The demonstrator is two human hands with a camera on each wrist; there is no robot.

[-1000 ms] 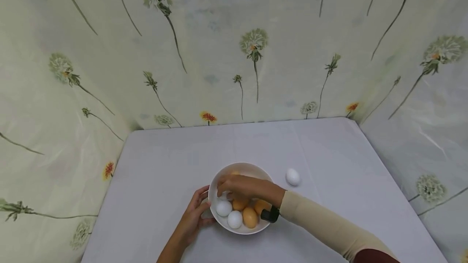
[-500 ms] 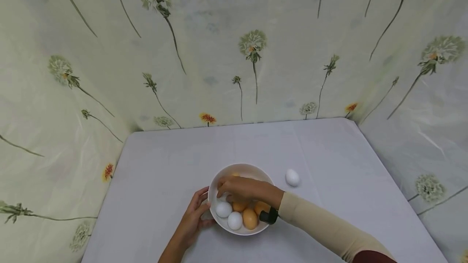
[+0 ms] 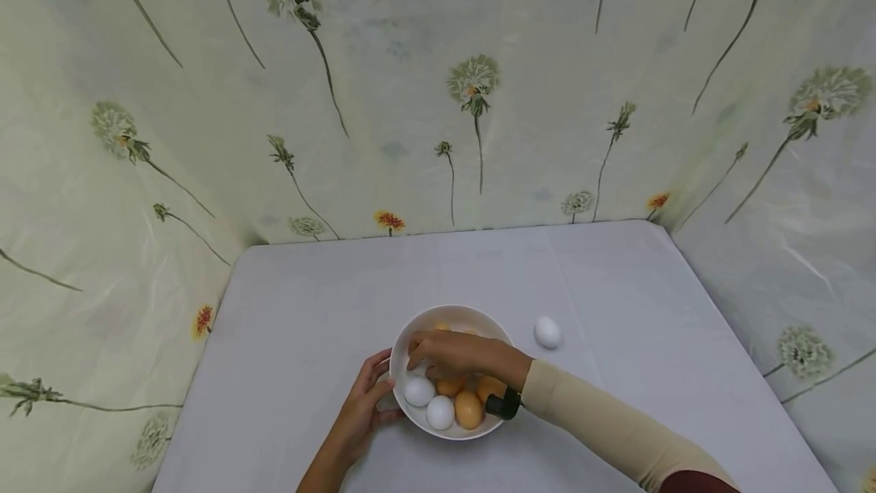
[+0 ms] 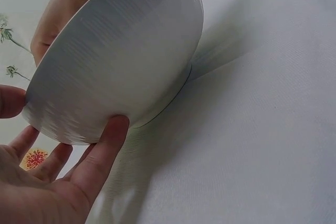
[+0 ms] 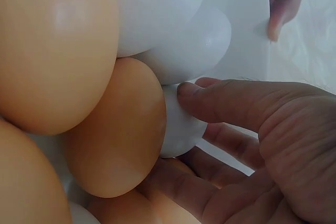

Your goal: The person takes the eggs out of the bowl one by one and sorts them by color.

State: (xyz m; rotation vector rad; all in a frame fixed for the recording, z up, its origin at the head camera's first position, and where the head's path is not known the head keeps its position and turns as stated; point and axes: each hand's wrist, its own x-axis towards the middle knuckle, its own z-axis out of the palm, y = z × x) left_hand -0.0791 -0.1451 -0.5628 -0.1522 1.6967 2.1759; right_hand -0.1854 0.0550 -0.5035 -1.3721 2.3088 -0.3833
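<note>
A white bowl [image 3: 487, 319] filled with white and brown eggs sits on the table. My left hand [image 3: 363, 405] holds it from the left, fingertips spread along the outer wall [image 4: 131, 51] and rim. My right hand [image 3: 448, 352] reaches down inside, over the left part of the bowl. In the right wrist view its thumb and fingers pinch a white egg [image 5: 181, 127], partly hidden behind the thumb and a brown egg [image 5: 123, 135]. Near the front of the bowl lie two white eggs [image 3: 440, 412] and a brown egg [image 3: 468, 409]; the right hand and wrist cover several others.
One loose white egg [image 3: 547, 332] lies on the white-covered table [image 3: 328, 303], right of the bowl. A curtain with a dandelion print [image 3: 383, 82] closes off the back and both sides. A black strap device [image 3: 503, 404] on the right wrist overhangs the bowl's rim.
Both hands and the bowl stay nearly in place. A sliver of another brown egg now shows behind the right hand.
</note>
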